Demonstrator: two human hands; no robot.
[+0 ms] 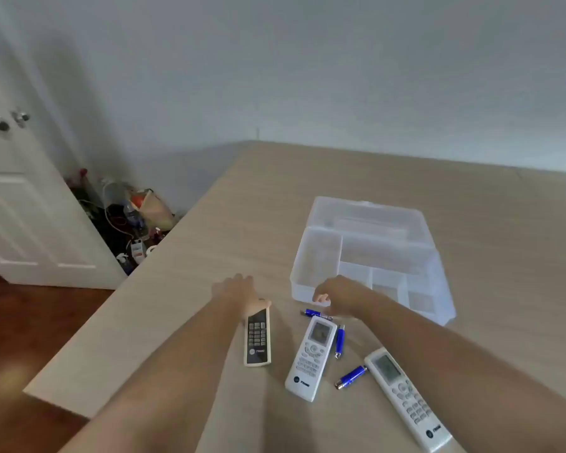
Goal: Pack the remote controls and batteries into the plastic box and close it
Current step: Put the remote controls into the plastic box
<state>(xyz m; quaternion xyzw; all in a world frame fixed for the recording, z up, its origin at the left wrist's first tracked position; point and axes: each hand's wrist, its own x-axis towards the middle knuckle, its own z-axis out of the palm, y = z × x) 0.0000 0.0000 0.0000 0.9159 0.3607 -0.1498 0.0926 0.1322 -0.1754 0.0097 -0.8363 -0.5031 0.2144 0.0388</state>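
We note the left hand (239,291) clamped on the dark remote's (257,338) far end, the right hand (335,297) curled, grip unclear, above a battery (314,313), with the open plastic box (370,256) just beyond it; loose round batteries may roll off the tabletop (242,207) if nudged.

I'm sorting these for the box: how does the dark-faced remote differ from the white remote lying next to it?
The dark-faced remote has a black button panel and no visible screen; the white remote has a pale face with a display at its top. The dark-faced remote's far end lies under the left hand, while the white remote lies untouched. The dark-faced remote looks narrower. Both lie flat on the table, outside the plastic box.
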